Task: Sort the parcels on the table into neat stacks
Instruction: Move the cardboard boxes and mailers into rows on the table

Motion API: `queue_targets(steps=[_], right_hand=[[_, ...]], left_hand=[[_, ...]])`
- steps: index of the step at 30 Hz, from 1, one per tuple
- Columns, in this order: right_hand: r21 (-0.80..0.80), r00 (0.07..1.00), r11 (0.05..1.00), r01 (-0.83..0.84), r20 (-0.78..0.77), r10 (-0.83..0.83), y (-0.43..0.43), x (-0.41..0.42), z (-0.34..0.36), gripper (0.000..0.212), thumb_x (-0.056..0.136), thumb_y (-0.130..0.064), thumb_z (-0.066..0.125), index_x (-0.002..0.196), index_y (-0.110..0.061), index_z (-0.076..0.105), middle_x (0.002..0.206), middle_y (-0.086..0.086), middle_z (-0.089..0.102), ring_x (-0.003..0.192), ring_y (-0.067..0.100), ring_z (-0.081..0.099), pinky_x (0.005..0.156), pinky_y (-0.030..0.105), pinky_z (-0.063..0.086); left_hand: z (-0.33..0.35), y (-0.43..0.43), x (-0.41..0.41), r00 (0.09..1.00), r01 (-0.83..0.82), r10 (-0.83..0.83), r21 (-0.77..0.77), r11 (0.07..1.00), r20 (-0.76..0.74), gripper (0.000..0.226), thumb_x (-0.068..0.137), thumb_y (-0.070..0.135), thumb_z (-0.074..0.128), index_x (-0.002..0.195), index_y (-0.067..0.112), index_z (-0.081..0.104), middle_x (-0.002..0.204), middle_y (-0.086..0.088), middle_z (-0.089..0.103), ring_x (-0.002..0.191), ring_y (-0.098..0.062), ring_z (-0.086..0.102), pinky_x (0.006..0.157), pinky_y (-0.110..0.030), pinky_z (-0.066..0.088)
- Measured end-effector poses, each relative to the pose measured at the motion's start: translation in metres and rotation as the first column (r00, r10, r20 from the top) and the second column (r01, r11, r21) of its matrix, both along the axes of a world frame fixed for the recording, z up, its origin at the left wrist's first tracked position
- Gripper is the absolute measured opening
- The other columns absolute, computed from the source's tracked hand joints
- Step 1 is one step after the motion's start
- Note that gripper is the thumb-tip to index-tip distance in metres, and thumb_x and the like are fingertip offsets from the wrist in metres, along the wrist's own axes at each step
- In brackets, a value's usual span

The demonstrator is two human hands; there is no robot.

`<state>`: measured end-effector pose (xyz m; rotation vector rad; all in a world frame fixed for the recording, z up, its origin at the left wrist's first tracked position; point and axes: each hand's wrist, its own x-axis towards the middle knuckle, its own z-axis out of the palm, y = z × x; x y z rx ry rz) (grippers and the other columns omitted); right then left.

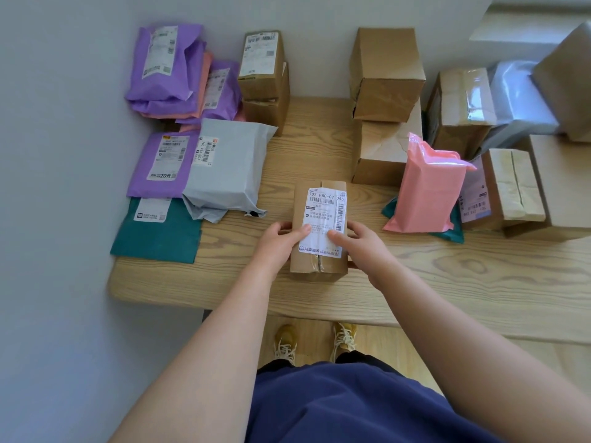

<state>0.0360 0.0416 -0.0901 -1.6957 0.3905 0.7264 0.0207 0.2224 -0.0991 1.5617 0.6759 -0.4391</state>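
Brown cardboard box [319,219] with white label [323,206], set near the front edge of the wooden table [447,273], clasped at its sides by left hand [281,241] and right hand [358,243], thumbs laid on the label, purple mailers [166,71] stacked far left

A white-labelled brown cardboard box [319,219] is lying flat near the wooden table's [447,276] front edge; coloured plastic mailers [224,167] are lying overlapped at its left end.

Surroundings outside the sorting work.
Pale grey wall [64,155] at left and rear; light wood-grain floor [377,346] below; pair of yellow shoes [344,337] with white laces, side by side on floor, toes toward rear wall; navy garment [335,407] nearest camera.
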Motion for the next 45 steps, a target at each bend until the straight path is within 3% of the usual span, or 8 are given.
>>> queue_targets(steps=[11, 17, 19, 22, 26, 31, 37, 45], right_hand=[[-0.088, 0.998, 0.995, -0.040, 0.038, 0.044, 0.005, 0.001, -0.002, 0.051, 0.096, -0.036, 0.063, 0.142, -0.025, 0.047, 0.117, -0.002, 0.069, 0.097, 0.016, 0.071, 0.087, 0.042, 0.060], [-0.017, 0.994, 0.998, -0.060, -0.096, 0.058, 0.003, -0.007, 0.005, 0.051, 0.094, -0.055, 0.058, 0.138, -0.031, 0.051, 0.110, -0.007, 0.074, 0.097, 0.019, 0.072, 0.090, 0.048, 0.058], [-0.037, 0.994, 0.998, -0.058, -0.097, 0.054, 0.002, -0.005, 0.011, 0.050, 0.095, -0.061, 0.051, 0.133, -0.029, 0.055, 0.112, -0.004, 0.072, 0.098, 0.022, 0.071, 0.091, 0.048, 0.057], [-0.067, 0.997, 0.997, -0.025, -0.072, 0.020, -0.001, 0.005, 0.026, 0.061, 0.093, -0.071, 0.040, 0.125, -0.023, 0.063, 0.112, 0.001, 0.071, 0.097, 0.024, 0.070, 0.091, 0.043, 0.058], [-0.097, 0.998, 0.994, 0.047, -0.029, -0.050, -0.003, 0.022, 0.042, 0.077, 0.087, -0.081, 0.034, 0.125, -0.022, 0.067, 0.112, 0.001, 0.070, 0.098, 0.021, 0.068, 0.092, 0.039, 0.056], [-0.090, 0.999, 0.995, -0.031, -0.047, 0.027, -0.002, 0.032, 0.055, 0.111, 0.057, -0.100, 0.040, 0.135, -0.024, 0.059, 0.126, -0.004, 0.065, 0.115, 0.017, 0.061, 0.102, 0.041, 0.050], [-0.129, 0.994, 0.986, -0.105, -0.012, 0.105, 0.002, 0.024, 0.058, 0.063, 0.086, -0.057, 0.067, 0.133, -0.015, 0.060, 0.112, -0.002, 0.070, 0.102, 0.018, 0.068, 0.093, 0.037, 0.057], [-0.125, 0.999, 0.991, -0.046, -0.014, 0.044, 0.005, 0.027, 0.057, 0.056, 0.086, -0.049, 0.071, 0.128, -0.013, 0.063, 0.110, 0.001, 0.070, 0.095, 0.023, 0.071, 0.090, 0.040, 0.059]], left_hand=[[0.000, 0.005, 0.001, 0.987, 0.155, -0.157, 0.083, 0.984, 0.018, 0.053, 0.089, 0.047, 0.068, 0.134, 0.024, 0.053, 0.122, 0.007, 0.066, 0.106, -0.013, 0.066, 0.095, -0.038, 0.054], [0.012, -0.001, -0.005, 0.987, 0.142, -0.143, -0.013, 0.990, -0.070, 0.055, 0.091, 0.062, 0.054, 0.139, 0.034, 0.049, 0.124, 0.010, 0.067, 0.105, -0.010, 0.065, 0.070, -0.027, 0.050], [0.018, -0.001, -0.002, 0.984, 0.161, -0.162, -0.022, 0.987, -0.070, 0.058, 0.090, 0.070, 0.046, 0.135, 0.034, 0.055, 0.124, 0.012, 0.067, 0.110, -0.010, 0.063, 0.077, -0.028, 0.050], [0.031, 0.006, 0.006, 0.992, 0.125, -0.126, -0.035, 0.992, -0.028, 0.068, 0.086, 0.080, 0.039, 0.133, 0.035, 0.060, 0.127, 0.014, 0.065, 0.118, -0.010, 0.058, 0.099, -0.034, 0.043], [0.045, 0.017, 0.018, 0.999, 0.028, -0.030, -0.055, 0.998, -0.025, 0.074, 0.083, 0.083, 0.040, 0.120, 0.025, 0.069, 0.110, 0.003, 0.074, 0.104, -0.019, 0.068, 0.098, -0.041, 0.051], [0.061, 0.016, 0.026, 0.992, 0.127, -0.127, -0.006, 0.992, 0.016, 0.079, 0.078, 0.081, 0.053, 0.133, 0.025, 0.059, 0.129, 0.003, 0.063, 0.116, -0.020, 0.059, 0.104, -0.041, 0.047], [0.057, 0.016, 0.029, 0.988, 0.135, -0.140, 0.075, 0.988, 0.065, 0.045, 0.084, 0.056, 0.068, 0.113, 0.021, 0.069, 0.107, 0.002, 0.073, 0.097, -0.015, 0.068, 0.070, -0.027, 0.052], [0.059, 0.018, 0.034, 0.984, 0.169, -0.175, 0.141, 0.975, 0.030, 0.048, 0.082, 0.059, 0.068, 0.111, 0.020, 0.070, 0.101, 0.002, 0.074, 0.093, -0.019, 0.069, 0.075, -0.034, 0.056]])
